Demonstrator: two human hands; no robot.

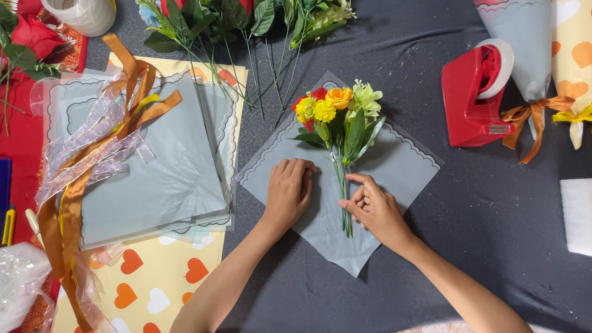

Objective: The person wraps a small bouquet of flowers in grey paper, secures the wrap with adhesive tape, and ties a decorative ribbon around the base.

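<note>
A dark grey cloth [493,203] covers the whole work surface under soft, even light, a red patterned cloth [21,142] runs along its left edge, and no wall, floor or window shows in the downward view.

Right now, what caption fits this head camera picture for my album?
Two hands, left hand and right hand, steady a small bouquet on grey wrapping paper.

Left hand [288,192] flat, right hand [374,208] pinching (fingers curled).
</note>
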